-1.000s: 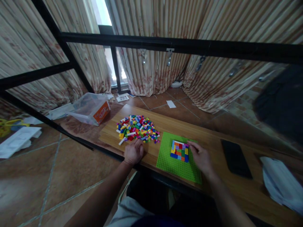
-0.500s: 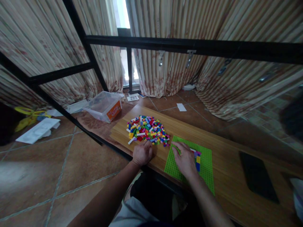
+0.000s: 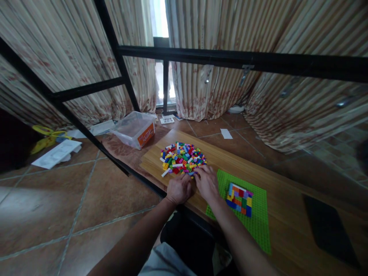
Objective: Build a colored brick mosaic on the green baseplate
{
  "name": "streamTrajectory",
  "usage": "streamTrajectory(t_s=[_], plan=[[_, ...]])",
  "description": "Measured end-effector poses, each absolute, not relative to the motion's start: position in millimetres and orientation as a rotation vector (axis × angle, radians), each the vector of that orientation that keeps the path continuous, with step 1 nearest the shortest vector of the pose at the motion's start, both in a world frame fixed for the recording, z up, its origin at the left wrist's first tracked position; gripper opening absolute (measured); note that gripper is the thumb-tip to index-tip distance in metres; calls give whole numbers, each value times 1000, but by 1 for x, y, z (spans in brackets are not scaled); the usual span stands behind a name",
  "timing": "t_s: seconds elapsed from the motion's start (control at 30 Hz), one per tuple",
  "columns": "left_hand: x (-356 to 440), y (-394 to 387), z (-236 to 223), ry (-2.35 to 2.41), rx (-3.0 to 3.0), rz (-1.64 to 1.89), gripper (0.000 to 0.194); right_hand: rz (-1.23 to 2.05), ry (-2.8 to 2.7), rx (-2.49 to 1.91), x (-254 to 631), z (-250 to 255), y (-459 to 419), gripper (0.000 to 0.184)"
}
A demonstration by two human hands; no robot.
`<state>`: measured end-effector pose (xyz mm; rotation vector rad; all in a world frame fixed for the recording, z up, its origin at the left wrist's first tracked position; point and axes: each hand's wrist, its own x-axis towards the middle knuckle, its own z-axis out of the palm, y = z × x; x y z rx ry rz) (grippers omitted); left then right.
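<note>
Loose toy building bricks (image 3: 184, 157) of many colours lie in a pile on the wooden table (image 3: 238, 157). At the pile's near edge my left hand (image 3: 178, 188) rests with its fingers curled closed; anything inside it is hidden. My right hand (image 3: 207, 182) is at the pile's near right edge, fingertips bent together among the bricks. Whatever they pinch is too small to make out. To the right lies a green baseplate (image 3: 258, 226), partly under my right forearm. It bears a flat block of joined bricks (image 3: 240, 200) in several colours.
A clear plastic box (image 3: 126, 128) with an orange label stands beyond the table's left end. A dark flat panel (image 3: 327, 226) lies on the table at right. Black metal bars (image 3: 218, 53) cross in front of the curtains. White packaging (image 3: 56, 153) lies on the tiled floor.
My right hand has moved left from the baseplate to the brick pile, uncovering the joined bricks. My left hand stays closed by the pile. The view has shifted slightly.
</note>
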<state>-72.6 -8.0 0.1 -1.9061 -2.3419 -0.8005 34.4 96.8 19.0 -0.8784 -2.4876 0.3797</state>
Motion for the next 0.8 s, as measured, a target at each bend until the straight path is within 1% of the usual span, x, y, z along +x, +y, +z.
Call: streamTrajectory(t_s=[0.2,0.3,0.37,0.53,0.6,0.7,0.8], plan=[[-71,-8,1,-2368,-1898,-795,11,254,-2476,-964,37,13,107,21],[-71,-8,1,-2372,-1905,-772,11,289,-2432,-1001,38,12,111,25],[-71,-9,1,-2378,-1906,-759,11,423,-2354,-1007,39,12,112,26],[-72,-9,0,-2363,-1919,-760,12,1052,-1912,-1030,43,18,111,31],[-72,-9,-1,-2347,-1927,-773,13,1231,-1760,-1011,46,20,109,34],[-72,-9,-2,-2344,-1926,-793,13,1396,-1608,-1008,51,23,104,39],[-73,-9,-3,-2352,-1919,-804,12,1471,-1538,-1012,55,24,100,41]])
